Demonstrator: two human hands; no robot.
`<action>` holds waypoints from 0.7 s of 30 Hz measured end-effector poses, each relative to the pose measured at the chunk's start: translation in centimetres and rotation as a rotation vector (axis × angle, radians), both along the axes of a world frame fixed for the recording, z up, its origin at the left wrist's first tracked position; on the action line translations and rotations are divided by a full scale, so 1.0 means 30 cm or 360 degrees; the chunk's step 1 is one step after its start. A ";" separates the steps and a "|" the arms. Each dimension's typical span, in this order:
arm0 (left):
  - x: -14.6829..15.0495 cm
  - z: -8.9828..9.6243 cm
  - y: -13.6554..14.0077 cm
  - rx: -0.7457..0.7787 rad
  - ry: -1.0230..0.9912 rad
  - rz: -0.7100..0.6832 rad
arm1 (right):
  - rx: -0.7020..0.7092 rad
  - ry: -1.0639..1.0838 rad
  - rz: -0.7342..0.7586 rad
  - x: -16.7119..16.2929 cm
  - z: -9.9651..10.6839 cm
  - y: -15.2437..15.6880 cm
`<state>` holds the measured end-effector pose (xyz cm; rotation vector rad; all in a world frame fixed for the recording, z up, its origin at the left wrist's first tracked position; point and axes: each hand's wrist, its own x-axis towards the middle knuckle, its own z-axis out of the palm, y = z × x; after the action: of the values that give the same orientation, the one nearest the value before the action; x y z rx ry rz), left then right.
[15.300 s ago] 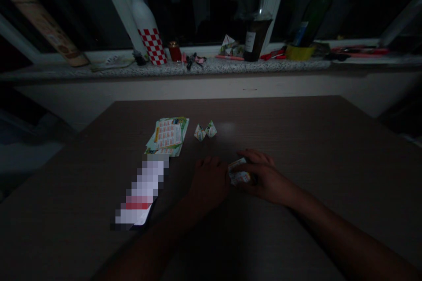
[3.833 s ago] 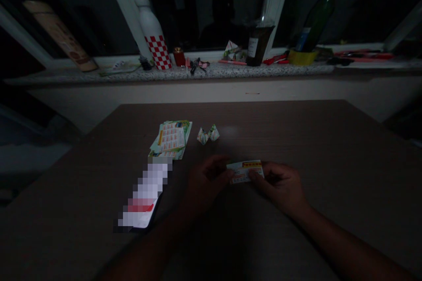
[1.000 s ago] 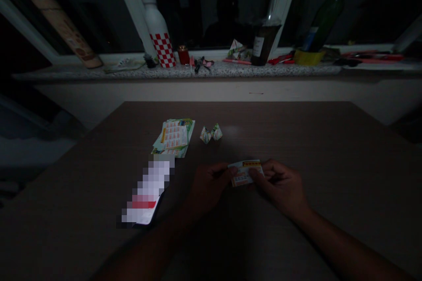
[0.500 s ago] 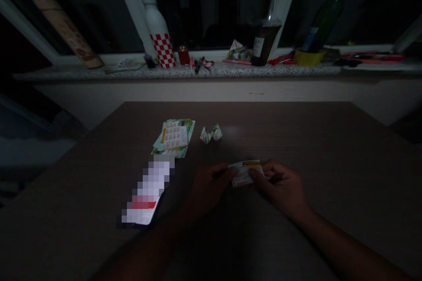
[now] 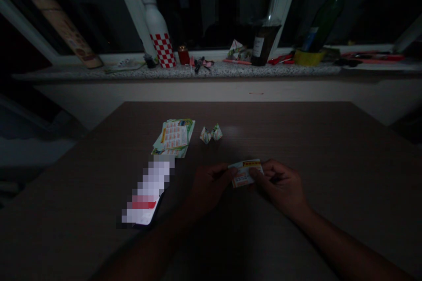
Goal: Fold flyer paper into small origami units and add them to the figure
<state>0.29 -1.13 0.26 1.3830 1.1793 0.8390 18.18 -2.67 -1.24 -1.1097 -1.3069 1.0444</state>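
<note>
Between my two hands is a small printed piece of paper (image 5: pixel 242 179), pale with orange print and a yellow strip along its top. My left hand (image 5: pixel 212 184) pinches its left edge, thumb on top. On the right side, my right hand (image 5: pixel 283 184) grips it with the thumb lying across the print; the fingers beneath are partly hidden. Just beyond the hands, a folded paper piece (image 5: pixel 216 132) with two pointed halves stands on the table. A stack of similar printed sheets (image 5: pixel 174 136) lies to the left of it.
A lit phone (image 5: pixel 145 197), its screen blurred out, rests on the brown table (image 5: pixel 283 127) left of my hands. Along the granite sill (image 5: pixel 217 70) stand a checkered bottle (image 5: pixel 161 37), a dark cup (image 5: pixel 263 46), a green bottle (image 5: pixel 329 19) and a tan flask (image 5: pixel 67 33). The room is dim.
</note>
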 end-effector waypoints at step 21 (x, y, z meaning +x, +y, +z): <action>-0.014 0.004 0.004 -0.0082 -0.0110 -0.0148 | -0.0256 0.0241 0.0246 0.005 0.008 0.012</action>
<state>-0.13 -1.02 0.39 1.3461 1.0682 0.7796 18.33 -2.32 -0.99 -1.0378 -1.2187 1.3418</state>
